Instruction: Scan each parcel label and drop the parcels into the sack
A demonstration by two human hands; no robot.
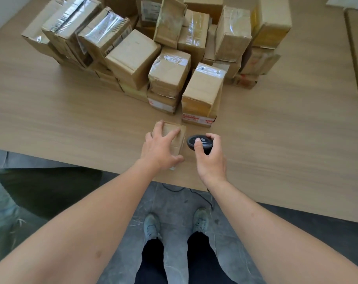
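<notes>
A small cardboard parcel [175,133] lies near the front edge of the wooden table [71,119]. My left hand [160,148] grips it from above, fingers spread over its top and thumb at its near corner. Just to its right, my right hand [209,158] holds a black handheld scanner [199,142], its head turned toward the parcel. No label shows on the parcel's visible faces. A dark green sack [41,189] hangs open below the table edge at the left.
A big heap of taped cardboard parcels [145,54] fills the back of the table; the nearest one [202,93] stands just behind my hands. A black cable [202,198] trails over the grey floor by my shoes.
</notes>
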